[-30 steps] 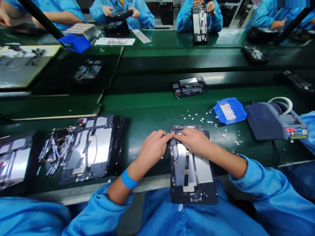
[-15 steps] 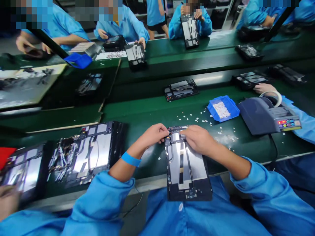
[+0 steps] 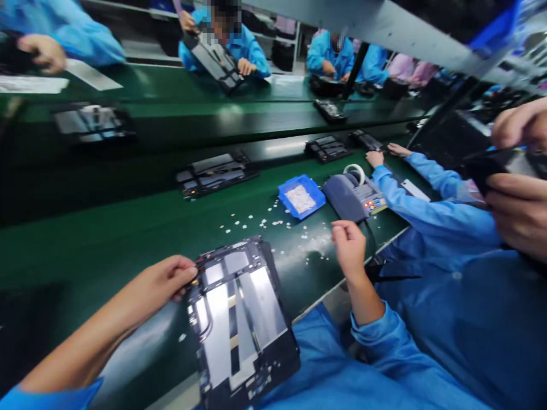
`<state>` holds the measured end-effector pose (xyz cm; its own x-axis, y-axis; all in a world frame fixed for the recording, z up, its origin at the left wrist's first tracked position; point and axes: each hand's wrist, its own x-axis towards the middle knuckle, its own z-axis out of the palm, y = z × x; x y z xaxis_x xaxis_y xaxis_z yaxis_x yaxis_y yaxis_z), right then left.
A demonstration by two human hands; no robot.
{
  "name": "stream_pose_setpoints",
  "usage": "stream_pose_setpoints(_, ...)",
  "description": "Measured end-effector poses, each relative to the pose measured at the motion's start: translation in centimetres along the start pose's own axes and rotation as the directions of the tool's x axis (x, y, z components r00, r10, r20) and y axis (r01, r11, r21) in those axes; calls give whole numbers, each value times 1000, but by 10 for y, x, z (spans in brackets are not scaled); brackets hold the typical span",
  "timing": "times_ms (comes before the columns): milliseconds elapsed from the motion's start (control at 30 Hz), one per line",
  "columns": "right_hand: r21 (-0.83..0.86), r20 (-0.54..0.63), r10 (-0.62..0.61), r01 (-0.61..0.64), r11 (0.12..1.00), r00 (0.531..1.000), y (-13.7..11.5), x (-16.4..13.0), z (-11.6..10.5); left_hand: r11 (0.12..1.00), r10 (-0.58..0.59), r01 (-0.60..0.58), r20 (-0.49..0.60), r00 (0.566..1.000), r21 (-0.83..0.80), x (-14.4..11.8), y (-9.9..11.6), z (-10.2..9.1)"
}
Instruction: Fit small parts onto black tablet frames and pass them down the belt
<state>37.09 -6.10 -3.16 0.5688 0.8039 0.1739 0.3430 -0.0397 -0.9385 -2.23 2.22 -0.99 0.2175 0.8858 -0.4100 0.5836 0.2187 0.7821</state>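
Note:
An opened tablet chassis (image 3: pixel 239 319) with silver panels lies across the near edge of the green bench (image 3: pixel 128 228), partly over my lap. My left hand (image 3: pixel 164 282) grips its top-left corner between thumb and fingers. My right hand (image 3: pixel 349 247) has lifted off it and hovers to the right, fingers loosely curled, close to the grey tape dispenser (image 3: pixel 352 196); I cannot see anything held in it. Small white bits (image 3: pixel 273 222) lie scattered on the bench between the chassis and a blue bin (image 3: pixel 301 196).
Another chassis (image 3: pixel 216 171) lies on the conveyor behind, with more (image 3: pixel 327 148) farther right. A co-worker's sleeve (image 3: pixel 410 196) reaches over the bench at right. Another person's hands (image 3: pixel 519 176) hold a dark device at far right. Workers in blue sit across the line.
The camera has swung right. My right hand left the chassis top and moved right toward the dispenser. My left hand stays on the chassis corner.

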Motion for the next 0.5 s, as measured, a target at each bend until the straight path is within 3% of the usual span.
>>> stream_pose_setpoints(33,56,-138,99,-92,994,985,11,12,-20,1000,-4,4,-20,1000,-31,2,-5,1)
stream_pose_setpoints(100,142,-273,209,-175,974,939,30,36,-56,998,-16,11,-76,997,-65,5,-12,4)
stream_pose_setpoints(200,248,-247,329,-269,931,912,52,66,-86,999,-8,2,-124,992,-47,6,-14,3)
stream_pose_setpoints(367,399,-162,435,-345,850,886,58,83,-89,996,84,-68,-308,948,59,-4,-7,-12)
stream_pose_setpoints(500,451,-136,444,-344,824,886,44,61,-73,988,153,-124,-479,864,91,-33,-4,-15)
